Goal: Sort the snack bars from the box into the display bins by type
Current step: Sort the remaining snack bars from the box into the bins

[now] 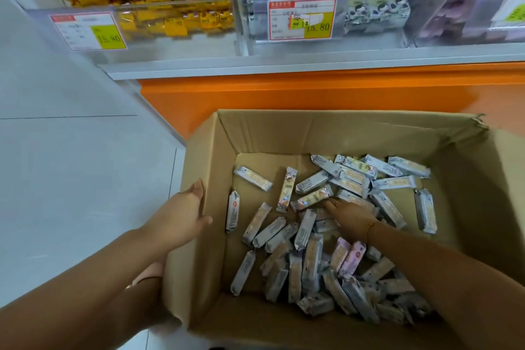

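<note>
- Snack bars in silver-and-cream foil wrappers (305,229), a few pink: loose in the open brown cardboard box (326,133)
- Left hand (179,216): clasps the box's left wall, thumb inside
- Right hand (350,214): fingers down among the bars; hold unclear
- Clear acrylic display bins (369,34): above, well apart

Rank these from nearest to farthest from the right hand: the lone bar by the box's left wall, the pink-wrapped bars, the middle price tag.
1. Pink-wrapped bars, just beside the right hand's wrist.
2. Lone bar, by the box's left wall.
3. Middle price tag, up on the display bin.
</note>
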Action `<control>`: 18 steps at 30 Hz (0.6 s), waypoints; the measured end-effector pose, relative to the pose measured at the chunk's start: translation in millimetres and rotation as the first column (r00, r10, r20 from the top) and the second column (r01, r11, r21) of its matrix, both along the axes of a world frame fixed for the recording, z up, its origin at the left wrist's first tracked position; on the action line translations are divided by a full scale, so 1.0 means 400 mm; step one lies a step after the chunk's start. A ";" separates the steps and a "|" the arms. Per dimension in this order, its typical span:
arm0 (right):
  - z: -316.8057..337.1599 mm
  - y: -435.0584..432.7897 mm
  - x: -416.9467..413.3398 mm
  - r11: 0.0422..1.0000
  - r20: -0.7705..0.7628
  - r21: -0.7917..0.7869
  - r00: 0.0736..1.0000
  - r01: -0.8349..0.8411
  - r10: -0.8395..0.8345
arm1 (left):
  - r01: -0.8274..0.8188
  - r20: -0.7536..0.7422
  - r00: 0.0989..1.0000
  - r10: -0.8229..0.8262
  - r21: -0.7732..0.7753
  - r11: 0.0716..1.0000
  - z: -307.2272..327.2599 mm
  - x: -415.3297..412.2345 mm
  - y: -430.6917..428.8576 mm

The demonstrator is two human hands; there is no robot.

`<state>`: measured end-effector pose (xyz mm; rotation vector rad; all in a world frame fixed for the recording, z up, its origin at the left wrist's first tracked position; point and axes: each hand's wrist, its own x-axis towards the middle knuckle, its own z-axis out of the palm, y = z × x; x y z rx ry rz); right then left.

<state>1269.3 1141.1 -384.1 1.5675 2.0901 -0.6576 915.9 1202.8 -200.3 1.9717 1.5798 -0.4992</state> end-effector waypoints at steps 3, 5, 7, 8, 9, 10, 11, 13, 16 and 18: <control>0.029 -0.004 0.009 0.985 -0.031 -0.058 0.986 0.165 -0.167 | 0.016 -0.048 0.999 -0.019 -0.057 0.998 0.026 0.014 0.013; 0.079 0.013 0.026 0.936 -0.116 -0.166 0.936 0.310 -0.331 | 0.012 -0.064 0.998 -0.018 -0.094 0.996 0.057 0.039 0.025; 0.157 0.039 0.050 0.822 -0.227 -0.342 0.809 0.456 -0.543 | 0.024 0.001 1.000 -0.024 -0.082 0.996 0.095 0.074 0.040; 0.208 0.051 0.058 0.705 -0.283 -0.490 0.671 0.513 -0.685 | 0.030 0.065 0.998 -0.026 -0.069 0.997 0.117 0.094 0.045; 0.257 0.059 0.064 0.566 -0.324 -0.644 0.486 0.515 -0.811 | 0.027 0.148 0.989 -0.019 -0.058 0.998 0.137 0.112 0.048; 0.300 0.068 0.067 0.454 -0.351 -0.763 0.295 0.460 -0.889 | 0.019 0.239 0.971 -0.004 -0.060 0.998 0.156 0.130 0.049; 0.342 0.075 0.068 0.395 -0.364 -0.832 0.153 0.390 -0.919 | 0.005 0.323 0.946 0.020 -0.077 0.997 0.172 0.145 0.049; 0.416 0.089 0.056 0.351 -0.379 -0.899 -0.061 0.261 -0.924 | -0.004 0.455 0.888 0.064 -0.132 0.991 0.203 0.172 0.044; 0.527 0.102 0.002 0.394 -0.404 -0.915 -0.200 0.091 -0.893 | -0.035 0.621 0.770 0.144 -0.184 0.982 0.252 0.197 0.031; 0.576 0.106 -0.036 0.446 -0.432 -0.895 -0.203 -0.025 -0.879 | -0.091 0.719 0.665 0.201 -0.189 0.978 0.290 0.202 0.020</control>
